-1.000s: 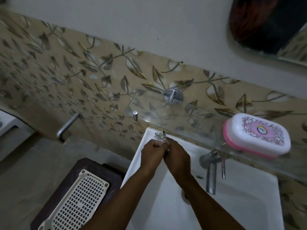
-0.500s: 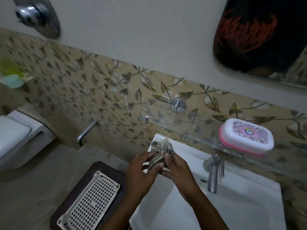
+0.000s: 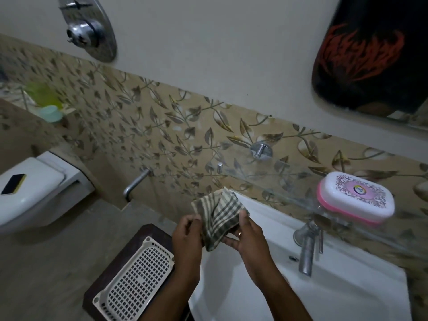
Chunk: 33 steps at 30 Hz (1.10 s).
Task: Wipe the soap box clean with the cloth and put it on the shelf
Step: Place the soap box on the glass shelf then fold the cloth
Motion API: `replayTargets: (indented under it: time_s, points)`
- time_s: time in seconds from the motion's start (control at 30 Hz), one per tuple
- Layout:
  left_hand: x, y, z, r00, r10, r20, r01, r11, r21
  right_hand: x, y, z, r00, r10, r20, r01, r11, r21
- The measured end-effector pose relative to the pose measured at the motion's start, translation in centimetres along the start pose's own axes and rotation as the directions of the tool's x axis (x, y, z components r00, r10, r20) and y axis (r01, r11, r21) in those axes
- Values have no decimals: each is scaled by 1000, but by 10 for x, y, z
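A striped grey and cream cloth hangs spread between my two hands above the left rim of the white sink. My left hand pinches its left edge. My right hand grips its right and lower edge. The white and pink soap box lies closed on the glass shelf at the right, above the tap, apart from both hands.
A chrome tap stands on the sink below the shelf. A white slotted basket rests on a dark stool at the lower left. A white toilet with a dark sponge is at the far left. A mirror hangs at the upper right.
My hands have moved apart and lifted a little, and the bunched cloth has opened out between them. The view has tilted upward and leftward.
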<state>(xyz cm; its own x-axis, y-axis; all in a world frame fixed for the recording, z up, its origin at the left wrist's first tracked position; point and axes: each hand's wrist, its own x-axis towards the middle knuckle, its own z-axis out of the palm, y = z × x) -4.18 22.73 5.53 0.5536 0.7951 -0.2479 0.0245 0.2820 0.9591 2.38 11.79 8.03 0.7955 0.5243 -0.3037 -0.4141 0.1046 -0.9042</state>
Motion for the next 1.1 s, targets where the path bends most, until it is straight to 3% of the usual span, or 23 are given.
replayTargets:
  time_s: [0.07, 0.13, 0.27, 0.47, 0.73, 0.93, 1.1]
  points:
    - [3, -6, -2, 984, -176, -28, 163, 951, -265, 2, 1, 2, 999, 24, -27, -20, 992, 123]
    - [7, -9, -9, 967, -255, -24, 218, 867, -447, 4, 3, 5, 999, 46, -27, -38, 967, 251]
    - [9, -3, -25, 965, -247, -85, 140, 763, -631, 12, 10, 18, 997, 81, -17, -68, 921, 383]
    - [25, -2, -82, 923, -298, -245, 42, 709, -704, 40, 35, 51, 987, 155, -36, -147, 976, 160]
    - [37, -33, -199, 842, -444, -306, 62, 642, -764, 95, 86, 118, 937, 280, 209, -238, 950, -202]
    - [53, -80, -270, 814, -509, -279, 225, 720, -656, 134, 143, 155, 871, 390, 298, -223, 855, -469]
    - [73, -140, -315, 765, -531, -364, 381, 829, -408, 167, 221, 168, 842, 475, 254, -197, 709, -677]
